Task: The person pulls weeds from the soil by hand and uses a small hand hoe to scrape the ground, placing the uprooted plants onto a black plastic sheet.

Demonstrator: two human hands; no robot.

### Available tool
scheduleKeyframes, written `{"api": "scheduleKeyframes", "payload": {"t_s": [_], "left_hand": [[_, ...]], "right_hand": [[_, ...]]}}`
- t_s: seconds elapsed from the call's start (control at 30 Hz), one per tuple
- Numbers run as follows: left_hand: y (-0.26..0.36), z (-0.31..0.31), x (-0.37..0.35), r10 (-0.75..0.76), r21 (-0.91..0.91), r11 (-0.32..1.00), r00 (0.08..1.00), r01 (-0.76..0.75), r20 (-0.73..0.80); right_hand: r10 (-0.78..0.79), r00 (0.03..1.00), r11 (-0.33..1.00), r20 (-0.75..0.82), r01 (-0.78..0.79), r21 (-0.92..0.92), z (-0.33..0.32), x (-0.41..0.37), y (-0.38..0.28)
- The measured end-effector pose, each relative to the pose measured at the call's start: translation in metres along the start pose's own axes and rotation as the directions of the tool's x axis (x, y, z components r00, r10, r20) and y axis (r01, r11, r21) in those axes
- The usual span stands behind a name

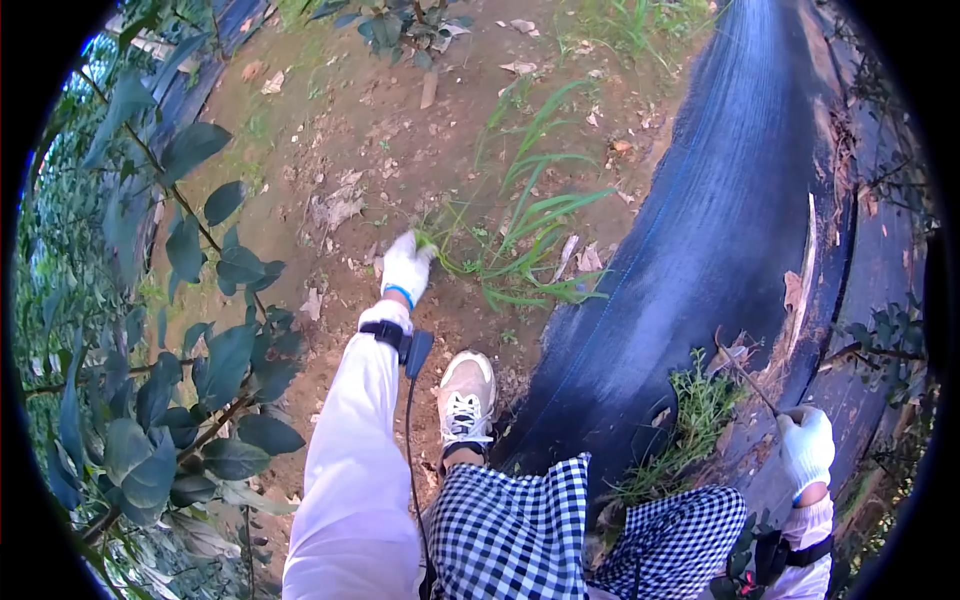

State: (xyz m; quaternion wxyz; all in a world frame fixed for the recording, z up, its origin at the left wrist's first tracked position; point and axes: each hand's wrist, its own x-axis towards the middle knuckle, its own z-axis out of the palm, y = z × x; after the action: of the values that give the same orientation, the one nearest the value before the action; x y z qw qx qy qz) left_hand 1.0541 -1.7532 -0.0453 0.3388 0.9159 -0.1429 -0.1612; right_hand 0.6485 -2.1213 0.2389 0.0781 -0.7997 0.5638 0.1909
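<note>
My left hand (405,266), in a white work glove with a blue cuff, reaches down over the bare soil. Its fingers are closed around the base of some green grass (440,250), whose long blades (535,225) fan out to the right. At the lower right, my right hand (806,446), also gloved in white, is wrapped around a thin sickle (745,375). The handle is mostly hidden in the fist; the slim blade points up and left and bends at its tip. Near that blade grows a leafy weed clump (695,420).
Black ground cover (690,220) runs along the right, with a dry stick (805,260) on it. Leafy branches (215,370) crowd the left side. My shoe (466,395) stands on the soil, and a cable (411,460) hangs beside my left arm.
</note>
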Motion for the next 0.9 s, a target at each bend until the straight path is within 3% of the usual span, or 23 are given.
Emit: {"api": "scheduleKeyframes", "payload": {"t_s": [0.03,0.07,0.13,0.23,0.27,0.33,0.37,0.4,0.47,0.5,0.6,0.63,0.67,0.73,0.77,0.8,0.83,0.87,0.9], "left_hand": [[0.0,0.006,-0.005,0.083,0.02,0.996,0.997,-0.083,0.007],[-0.001,0.01,-0.012,0.198,0.232,0.953,0.98,-0.193,-0.001],[0.02,0.019,-0.022,0.264,0.194,0.948,0.964,-0.252,-0.04],[-0.001,0.034,0.005,0.156,0.21,0.967,0.988,-0.148,-0.022],[-0.005,0.043,0.013,-0.131,-0.254,0.962,0.987,0.104,-0.09],[0.03,0.02,0.026,-0.379,-0.455,0.838,0.921,0.301,-0.09],[0.031,0.013,0.036,-0.344,-0.352,0.887,0.937,0.3,-0.068],[0.028,0.014,0.043,0.049,-0.038,0.997,0.954,-0.063,-0.297],[0.028,0.029,0.057,0.216,0.279,0.951,0.933,-0.134,-0.286],[0.033,0.032,0.059,0.246,0.278,0.943,0.946,-0.183,-0.212],[0.022,0.043,0.084,0.161,0.345,0.931,0.983,-0.122,-0.087],[0.015,0.046,0.084,0.183,0.02,0.983,0.948,-0.185,-0.261],[0.006,0.046,0.084,0.011,-0.267,0.961,0.975,-0.071,-0.22],[0.047,0.007,0.053,-0.232,-0.348,0.911,0.973,0.222,0.012],[0.037,0.007,0.046,-0.251,-0.285,0.921,0.964,0.265,0.085],[0.024,0.01,0.033,-0.063,-0.014,0.998,0.996,0.064,0.056],[0.028,0.008,0.015,0.006,0.112,0.993,0.986,-0.025,0.165],[0.035,0.009,0.01,-0.014,0.174,0.982,0.9,-0.069,0.435],[0.066,0.003,-0.024,0.182,0.308,0.906,0.925,-0.289,0.334]], "right_hand": [[-0.002,1.0,1.0,0.001,0.002,-0.005,0.0,0.0,-0.001],[-0.004,1.0,1.0,0.001,0.004,-0.012,-0.001,-0.001,-0.003],[-0.007,1.0,1.0,-0.002,0.007,-0.03,-0.003,-0.003,-0.007],[-0.038,0.999,0.999,-0.006,0.039,0.009,0.0,0.0,-0.001],[-0.024,1.0,1.0,0.002,0.024,0.0,0.0,0.001,0.0],[0.014,1.0,1.0,0.017,-0.014,-0.015,0.001,0.001,0.001],[0.01,1.0,1.0,0.014,-0.01,-0.013,0.001,0.0,0.002],[0.004,1.0,1.0,0.009,-0.004,-0.01,0.001,0.0,0.002],[0.002,1.0,1.0,0.007,-0.002,0.005,0.001,0.0,0.0],[0.009,1.0,1.0,0.01,-0.009,0.014,0.001,0.0,-0.002],[0.01,1.0,1.0,-0.004,-0.01,0.029,0.0,-0.002,-0.003],[0.005,1.0,0.999,-0.011,-0.004,0.031,0.0,-0.002,-0.002],[0.01,1.0,0.999,-0.012,-0.01,0.03,0.0,-0.001,0.0],[0.02,1.0,0.999,-0.006,-0.02,0.036,0.003,0.0,0.004],[0.01,1.0,1.0,-0.01,-0.01,0.027,0.003,0.0,0.003],[0.0,1.0,1.0,-0.016,0.001,0.018,0.002,0.0,0.002],[-0.01,1.0,1.0,-0.024,0.01,0.009,0.001,-0.001,0.001],[-0.011,1.0,1.0,-0.018,0.011,0.004,-0.001,-0.001,-0.002],[-0.013,1.0,1.0,-0.011,0.013,-0.003,-0.003,-0.001,-0.006]]}}
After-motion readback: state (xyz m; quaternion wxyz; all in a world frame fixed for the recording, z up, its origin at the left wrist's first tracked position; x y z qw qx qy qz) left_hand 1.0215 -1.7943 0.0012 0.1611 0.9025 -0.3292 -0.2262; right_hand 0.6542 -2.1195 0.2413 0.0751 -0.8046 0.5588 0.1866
